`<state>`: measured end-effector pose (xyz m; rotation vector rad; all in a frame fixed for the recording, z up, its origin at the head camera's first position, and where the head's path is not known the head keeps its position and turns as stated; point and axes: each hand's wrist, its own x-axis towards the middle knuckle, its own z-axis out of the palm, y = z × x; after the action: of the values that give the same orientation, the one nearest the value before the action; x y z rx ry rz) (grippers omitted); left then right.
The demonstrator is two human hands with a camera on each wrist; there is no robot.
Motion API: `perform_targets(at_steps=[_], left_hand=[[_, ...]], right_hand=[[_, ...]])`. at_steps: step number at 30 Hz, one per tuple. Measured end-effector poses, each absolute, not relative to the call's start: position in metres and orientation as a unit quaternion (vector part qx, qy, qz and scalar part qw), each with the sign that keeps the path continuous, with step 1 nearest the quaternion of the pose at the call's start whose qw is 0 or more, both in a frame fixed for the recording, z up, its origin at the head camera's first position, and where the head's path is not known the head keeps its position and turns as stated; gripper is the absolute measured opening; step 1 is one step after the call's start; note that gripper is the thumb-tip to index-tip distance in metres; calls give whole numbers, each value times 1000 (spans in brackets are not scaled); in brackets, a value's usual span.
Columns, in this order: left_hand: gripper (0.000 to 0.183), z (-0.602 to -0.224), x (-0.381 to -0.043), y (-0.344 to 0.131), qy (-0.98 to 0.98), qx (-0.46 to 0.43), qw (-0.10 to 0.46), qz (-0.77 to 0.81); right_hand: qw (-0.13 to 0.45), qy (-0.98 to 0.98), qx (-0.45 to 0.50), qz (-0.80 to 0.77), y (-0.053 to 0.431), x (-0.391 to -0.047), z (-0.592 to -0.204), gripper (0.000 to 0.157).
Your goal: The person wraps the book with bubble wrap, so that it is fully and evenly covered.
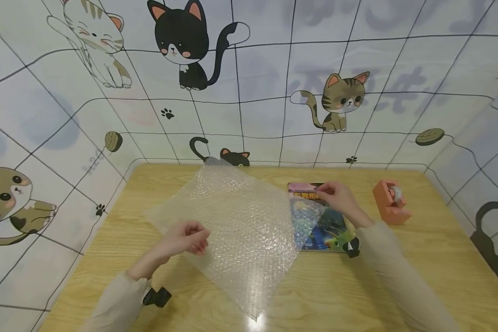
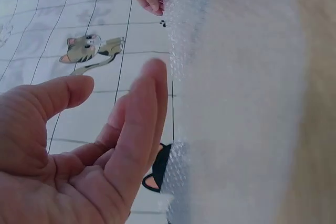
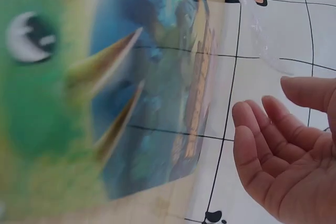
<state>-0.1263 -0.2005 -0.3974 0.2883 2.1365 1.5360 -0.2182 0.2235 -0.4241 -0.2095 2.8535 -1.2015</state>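
A clear sheet of bubble wrap (image 1: 240, 216) lies turned like a diamond across the table, its right corner overlapping a colourful book (image 1: 334, 230). My left hand (image 1: 184, 237) hovers by the sheet's left side; in the left wrist view its thumb and fingers (image 2: 142, 129) are apart with nothing between them. Over the book's upper right part is my right hand (image 1: 340, 198), near that corner of the wrap. The right wrist view shows its fingers (image 3: 257, 156) loosely bent and holding nothing, with the book cover (image 3: 157, 103) large beside them.
An orange tape dispenser (image 1: 388, 203) with a roll of tape stands to the right of the book. The wooden table (image 1: 431, 258) meets a wall covering (image 1: 265, 74) printed with cats and grid lines at the back and sides.
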Motion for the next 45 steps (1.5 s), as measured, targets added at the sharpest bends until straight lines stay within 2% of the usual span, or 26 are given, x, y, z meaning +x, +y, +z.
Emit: perform_targets(at_steps=[7,15,18,26,35,45], left_hand=[[31,-385,-182,-158,766,92,241,588],[36,-389,-232,-102,746,61,218,626],[37,-396,-243,-79,743,58,202,635],[39,-418,-261,-21,761,62,175,621],[52,-438,-273,23,777,-2,174,605],[60,-441,-270,42,785,-15,214,581]], right_hand=[[5,918,-36,-395,239,-200,-430,32],[52,896,27,-439,247,-173,-436,62],[61,888,44,-455,248,-164,-439,68],[62,887,65,-452,248,-153,-446,76],[64,892,77,-441,247,-150,-455,75],[56,926,54,-370,256,-154,-465,74]])
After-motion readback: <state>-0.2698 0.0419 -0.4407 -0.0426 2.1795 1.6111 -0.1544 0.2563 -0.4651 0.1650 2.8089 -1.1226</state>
